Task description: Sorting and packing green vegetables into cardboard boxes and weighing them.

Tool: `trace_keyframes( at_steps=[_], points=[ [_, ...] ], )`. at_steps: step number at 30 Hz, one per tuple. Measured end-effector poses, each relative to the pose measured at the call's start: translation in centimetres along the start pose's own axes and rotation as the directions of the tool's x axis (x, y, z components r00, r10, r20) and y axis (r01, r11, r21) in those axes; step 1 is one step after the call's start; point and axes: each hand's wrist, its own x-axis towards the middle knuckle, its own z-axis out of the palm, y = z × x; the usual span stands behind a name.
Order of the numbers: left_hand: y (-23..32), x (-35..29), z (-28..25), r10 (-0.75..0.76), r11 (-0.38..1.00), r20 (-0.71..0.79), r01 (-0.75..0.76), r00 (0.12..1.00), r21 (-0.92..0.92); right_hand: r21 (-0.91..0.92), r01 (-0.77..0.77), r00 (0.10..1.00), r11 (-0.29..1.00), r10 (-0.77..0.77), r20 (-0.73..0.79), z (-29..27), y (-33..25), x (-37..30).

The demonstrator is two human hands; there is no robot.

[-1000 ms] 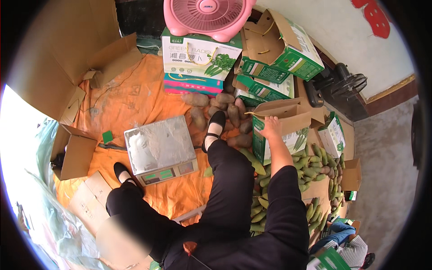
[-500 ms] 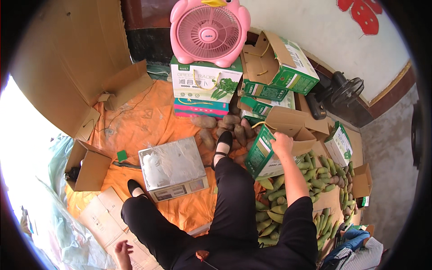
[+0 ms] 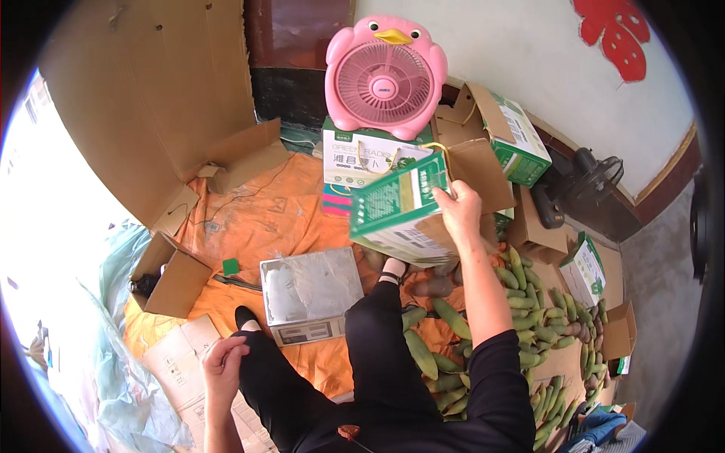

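My right hand grips the upper edge of a green and white carton, which is lifted and tilted above the ground, its brown flap standing up behind the fingers. Near my left knee, my left hand is raised with its fingers curled together, and I see nothing in it. A flat-topped weighing scale sits between my feet, its metal pan bare. Long green radishes lie piled beside my right arm. Several brownish radishes lie partly hidden below the lifted carton.
A pink fan shaped like a bird stands on a white carton at the back. More cartons and a dark fan stand along the wall. An orange sheet covers the ground; a small brown box stands left.
The carton in my right hand has risen and moved left toward the pink fan. My left hand has come up, its fingers now curled in. The view has shifted slightly.
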Motion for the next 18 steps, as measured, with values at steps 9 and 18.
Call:
trace_keyframes(
  at_steps=[9, 18],
  points=[
    [4.4, 6.5, 5.1, 0.071, 0.997, 0.163, -0.072, 0.984, 0.002, 0.079, 0.365, 0.910, 0.927, -0.374, 0.182, 10.9, -10.3, -8.5],
    [0.6, 9.9, 5.3, -0.407, 0.824, 0.097, 0.410, 0.909, -0.391, 0.376, 0.307, 0.432, 0.874, -0.480, 0.764, 15.3, -15.0, -13.6]
  ],
)
